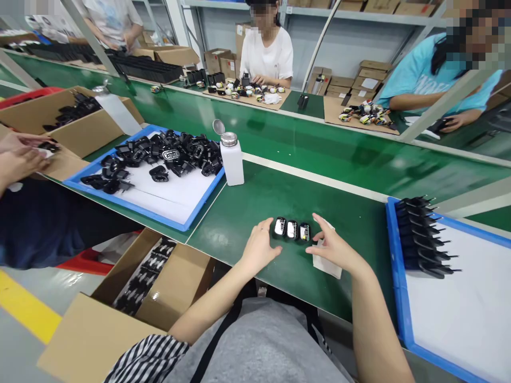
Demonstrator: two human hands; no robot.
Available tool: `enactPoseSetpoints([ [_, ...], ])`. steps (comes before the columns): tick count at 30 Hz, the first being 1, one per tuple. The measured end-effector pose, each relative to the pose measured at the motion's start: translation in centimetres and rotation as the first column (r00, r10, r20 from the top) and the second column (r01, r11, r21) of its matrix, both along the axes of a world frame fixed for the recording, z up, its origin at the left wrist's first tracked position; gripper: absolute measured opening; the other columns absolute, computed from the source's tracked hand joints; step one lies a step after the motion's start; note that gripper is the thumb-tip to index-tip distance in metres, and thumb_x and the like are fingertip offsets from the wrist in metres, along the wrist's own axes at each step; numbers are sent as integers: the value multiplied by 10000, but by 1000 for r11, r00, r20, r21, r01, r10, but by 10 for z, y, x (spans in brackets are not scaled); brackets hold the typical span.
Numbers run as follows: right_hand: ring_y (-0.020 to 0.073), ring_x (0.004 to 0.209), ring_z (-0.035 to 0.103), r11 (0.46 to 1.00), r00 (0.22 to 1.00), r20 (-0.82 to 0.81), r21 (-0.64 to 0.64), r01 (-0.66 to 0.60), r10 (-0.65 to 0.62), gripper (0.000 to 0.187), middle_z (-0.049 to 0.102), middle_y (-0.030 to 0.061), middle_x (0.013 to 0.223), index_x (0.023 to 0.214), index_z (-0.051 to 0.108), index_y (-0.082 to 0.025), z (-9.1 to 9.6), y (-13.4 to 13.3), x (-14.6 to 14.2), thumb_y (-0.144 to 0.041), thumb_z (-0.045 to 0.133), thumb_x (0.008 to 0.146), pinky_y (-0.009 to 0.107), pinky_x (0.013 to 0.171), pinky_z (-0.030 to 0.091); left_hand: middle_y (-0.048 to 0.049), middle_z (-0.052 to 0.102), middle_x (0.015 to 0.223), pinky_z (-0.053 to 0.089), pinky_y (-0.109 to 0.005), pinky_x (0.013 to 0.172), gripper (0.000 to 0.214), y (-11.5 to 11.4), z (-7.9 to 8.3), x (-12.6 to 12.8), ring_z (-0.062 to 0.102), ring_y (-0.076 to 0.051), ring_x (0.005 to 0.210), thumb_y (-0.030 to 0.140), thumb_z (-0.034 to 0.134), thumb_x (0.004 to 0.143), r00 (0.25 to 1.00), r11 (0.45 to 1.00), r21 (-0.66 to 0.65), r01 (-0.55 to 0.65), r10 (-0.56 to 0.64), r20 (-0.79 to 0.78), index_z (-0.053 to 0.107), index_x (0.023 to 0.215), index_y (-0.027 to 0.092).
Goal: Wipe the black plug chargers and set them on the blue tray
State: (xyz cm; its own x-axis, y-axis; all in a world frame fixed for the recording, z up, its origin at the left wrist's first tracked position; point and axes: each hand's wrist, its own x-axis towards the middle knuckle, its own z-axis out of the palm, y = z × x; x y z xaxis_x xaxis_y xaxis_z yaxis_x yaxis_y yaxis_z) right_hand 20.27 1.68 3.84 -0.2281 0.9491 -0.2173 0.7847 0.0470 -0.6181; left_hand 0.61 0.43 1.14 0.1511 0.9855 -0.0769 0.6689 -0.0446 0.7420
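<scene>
Three small black plug adapters [292, 230] with shiny labels lie in a row on the green table mat [247, 207]. My left hand [261, 248] rests at the left end of the row, fingers loosely curled and touching the first adapter. My right hand [333, 246] is at the right end, fingers spread, with a white cloth [326, 264] under the palm. Neither hand grips an adapter.
A white dispenser bottle [232, 158] stands beside a blue tray [139, 210] heaped with black adapters. Another blue tray [399, 287] at right holds a neat row of adapters. Cardboard boxes [120, 298] sit lower left. Other people work at left and across the conveyor belt.
</scene>
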Motion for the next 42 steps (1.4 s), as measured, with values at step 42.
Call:
enactPoseSetpoints([
  [42,231,1063,388,883,998,62,470,-7,-25,339,550,85,1022,976,527,-188,-15,-9,-67,-216,245,789,553,882,110,-94,518,1037,129,-430,938,957,54,-5,7,422,-225,1026,294,646,484,896,915,51,399,-402,189,79,1237,129],
])
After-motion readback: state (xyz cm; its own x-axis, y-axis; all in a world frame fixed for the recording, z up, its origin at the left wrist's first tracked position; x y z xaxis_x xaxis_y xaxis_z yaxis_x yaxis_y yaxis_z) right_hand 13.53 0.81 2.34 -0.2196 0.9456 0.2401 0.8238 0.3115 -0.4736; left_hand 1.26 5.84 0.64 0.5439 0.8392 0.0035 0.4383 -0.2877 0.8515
